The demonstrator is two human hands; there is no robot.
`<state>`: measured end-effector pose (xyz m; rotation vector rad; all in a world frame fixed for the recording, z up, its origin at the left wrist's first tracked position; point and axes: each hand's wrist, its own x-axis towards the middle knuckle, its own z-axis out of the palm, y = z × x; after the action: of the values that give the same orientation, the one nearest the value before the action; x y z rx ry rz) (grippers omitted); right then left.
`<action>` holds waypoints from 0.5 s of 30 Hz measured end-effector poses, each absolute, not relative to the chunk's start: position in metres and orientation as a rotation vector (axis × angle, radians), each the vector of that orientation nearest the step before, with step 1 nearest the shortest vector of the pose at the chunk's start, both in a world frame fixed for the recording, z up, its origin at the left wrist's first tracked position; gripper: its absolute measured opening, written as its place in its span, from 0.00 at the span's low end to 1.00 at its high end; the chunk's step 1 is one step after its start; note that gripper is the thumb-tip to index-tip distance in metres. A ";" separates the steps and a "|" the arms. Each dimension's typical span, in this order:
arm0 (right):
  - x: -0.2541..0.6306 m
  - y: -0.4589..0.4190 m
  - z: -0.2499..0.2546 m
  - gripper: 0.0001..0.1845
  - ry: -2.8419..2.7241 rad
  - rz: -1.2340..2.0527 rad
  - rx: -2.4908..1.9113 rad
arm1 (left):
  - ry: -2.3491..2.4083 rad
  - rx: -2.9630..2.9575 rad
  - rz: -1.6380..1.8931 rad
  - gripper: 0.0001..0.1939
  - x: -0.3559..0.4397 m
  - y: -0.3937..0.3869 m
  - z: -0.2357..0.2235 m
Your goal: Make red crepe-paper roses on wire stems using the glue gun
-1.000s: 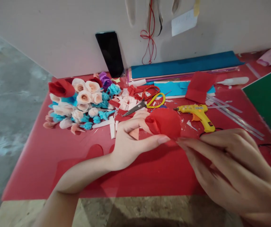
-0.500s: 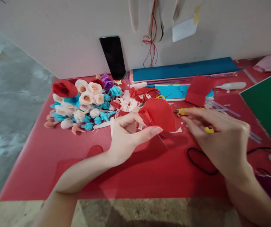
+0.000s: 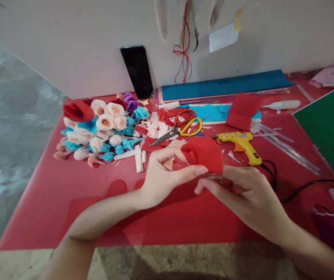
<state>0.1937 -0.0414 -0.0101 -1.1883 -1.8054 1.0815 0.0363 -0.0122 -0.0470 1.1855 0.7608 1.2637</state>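
Note:
My left hand (image 3: 162, 175) pinches a red crepe-paper flower (image 3: 203, 153), a rolled bud at its left with a wide rounded petal spreading to the right. At the petal's lower right edge are the curled fingers of my right hand (image 3: 239, 190), closed on the flower; its fingertips are partly hidden behind the paper. A yellow hot glue gun (image 3: 238, 140) lies on the table beyond my right hand, its nozzle pointing left. Scissors (image 3: 181, 130) with one red and one yellow handle lie behind the flower, blades toward the left.
Finished paper flowers (image 3: 102, 126) are heaped at the left. Paper scraps (image 3: 155, 126), a blue paper roll (image 3: 228, 83), folded red paper (image 3: 243, 112), clear glue sticks (image 3: 291, 146) and a white bottle (image 3: 283, 105) lie farther back. A phone (image 3: 138, 72) leans on the wall.
My right hand has let go of the glue gun, which now lies on the table, and has moved left to the flower. The flower has shifted slightly right and down, uncovering the scissors.

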 end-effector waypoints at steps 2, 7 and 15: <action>0.195 -0.041 -0.009 0.11 -1.803 1.093 -1.172 | 0.731 1.178 1.233 0.05 0.036 -0.013 -0.046; 0.198 -0.042 -0.006 0.12 -1.764 1.213 -1.127 | 0.648 1.221 1.150 0.02 0.033 -0.013 -0.042; 0.202 -0.041 -0.006 0.09 -1.684 1.372 -1.124 | 0.645 1.326 1.183 0.03 0.029 -0.013 -0.040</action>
<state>0.2020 -0.0408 -0.0057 -1.1239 -1.6838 1.3720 0.0286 -0.0127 -0.0401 1.3262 0.6449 1.1831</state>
